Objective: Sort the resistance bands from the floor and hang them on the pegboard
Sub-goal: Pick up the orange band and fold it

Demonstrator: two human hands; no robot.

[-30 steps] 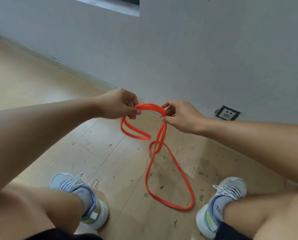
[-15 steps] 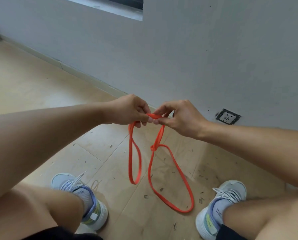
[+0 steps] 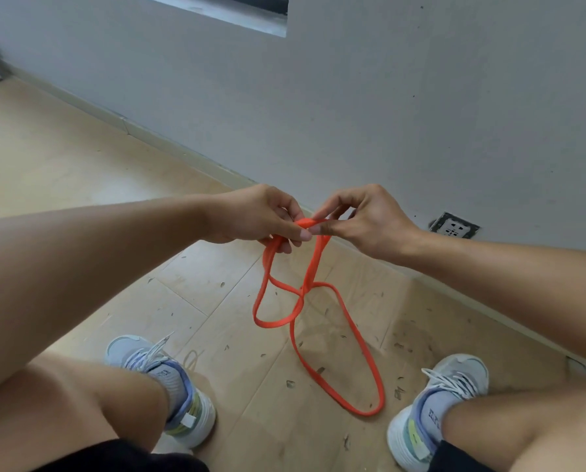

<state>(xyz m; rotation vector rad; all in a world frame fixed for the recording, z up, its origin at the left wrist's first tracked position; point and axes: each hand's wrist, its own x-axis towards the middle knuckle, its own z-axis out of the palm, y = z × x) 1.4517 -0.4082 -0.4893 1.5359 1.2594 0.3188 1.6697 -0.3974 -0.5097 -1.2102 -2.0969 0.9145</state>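
An orange resistance band (image 3: 349,327) hangs from both my hands, which meet above the floor near the wall. My left hand (image 3: 254,216) pinches its top fold with thumb and fingers. My right hand (image 3: 363,219) pinches the same fold from the other side, thumb touching the left thumb. Below the hands the band crosses itself, making a short loop on the left and a long loop whose bottom rests on the floor between my shoes. No pegboard is in view.
I crouch over a light wood floor (image 3: 80,158) strewn with small dark scraps. A grey wall (image 3: 387,97) rises close ahead, with a socket (image 3: 454,225) low on the right. My left shoe (image 3: 169,379) and right shoe (image 3: 431,403) flank the band.
My hands came together from a small gap until they touch at the band's top. The short left loop has lifted and now crosses the long strand.
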